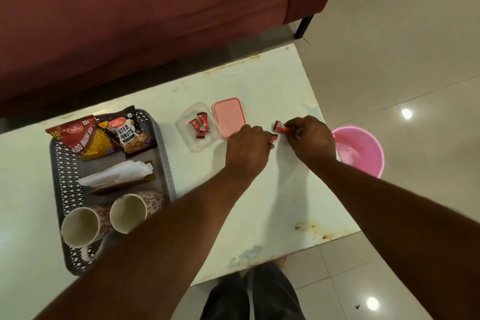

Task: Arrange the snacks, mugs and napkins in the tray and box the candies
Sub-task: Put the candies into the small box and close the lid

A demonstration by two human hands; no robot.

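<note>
A grey perforated tray point(61, 163) on the white table holds two snack packets point(119, 132), folded napkins point(117, 174) and two patterned mugs point(104, 218) lying on their sides. A clear plastic box point(185, 135) to the right of the tray contains a few red-wrapped candies point(198, 125). Its pink lid point(230, 117) lies beside it, upside down. My left hand point(248, 148) pinches a red candy point(273, 139) just right of the lid. My right hand point(311, 138) grips another red candy point(281, 127) close by.
A dark red sofa point(142, 21) stands along the table's far edge. A pink bucket point(361, 150) sits on the tiled floor beyond the table's right edge. Rust spots mark the table's near right corner point(317, 231). My legs show below the near edge.
</note>
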